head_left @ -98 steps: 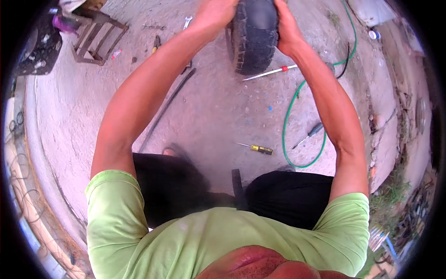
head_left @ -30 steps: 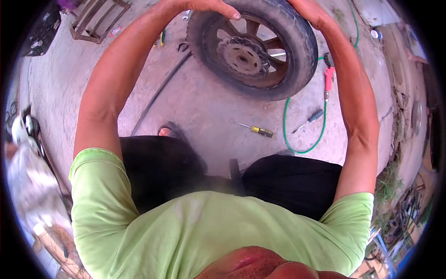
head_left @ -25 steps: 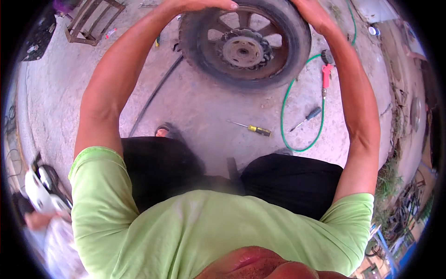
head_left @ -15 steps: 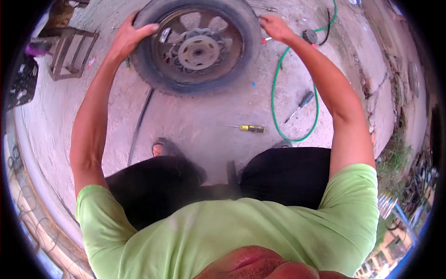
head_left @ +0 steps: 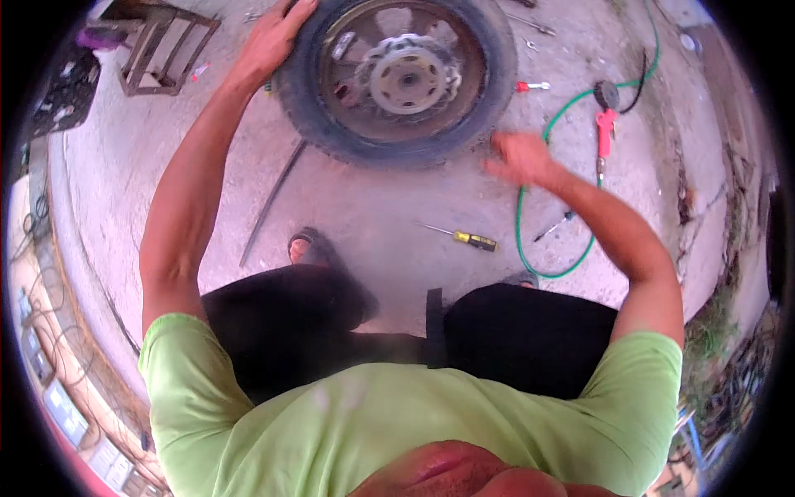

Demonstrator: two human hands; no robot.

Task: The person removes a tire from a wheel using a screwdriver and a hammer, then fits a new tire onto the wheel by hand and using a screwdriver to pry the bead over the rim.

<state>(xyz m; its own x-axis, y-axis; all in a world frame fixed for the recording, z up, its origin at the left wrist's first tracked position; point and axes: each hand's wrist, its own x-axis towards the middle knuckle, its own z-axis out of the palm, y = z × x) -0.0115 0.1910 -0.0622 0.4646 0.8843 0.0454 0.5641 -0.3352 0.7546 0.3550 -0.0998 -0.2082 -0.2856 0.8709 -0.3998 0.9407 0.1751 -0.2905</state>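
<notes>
A motorcycle wheel (head_left: 302, 108) with a black tyre, spoked rim and a wavy-edged brake disc (head_left: 407, 80) at its hub lies on the concrete in front of me. My left hand (head_left: 277, 37) is closed around the tyre's far left edge; some of its fingers are hidden by the upper frame edge. Beside the tyre's near right side, apart from it, is my right hand (head_left: 520, 157), smeared by motion, so its fingers are not clear. A yellow-handled screwdriver (head_left: 474, 240) lies between the wheel and my legs.
A green hose (head_left: 520, 219) loops at the right, with a red inflator gun and gauge (head_left: 606, 124). Another screwdriver (head_left: 555, 225) lies inside the loop. A long metal bar (head_left: 273, 203) rests at the left, near a low wooden stool (head_left: 161, 54). A red-handled tool (head_left: 530, 86) lies right of the wheel.
My right hand has come off the tyre's right edge and moved nearer to me. My left hand stays on the tyre. The whole view has shifted, so the scene sits further right.
</notes>
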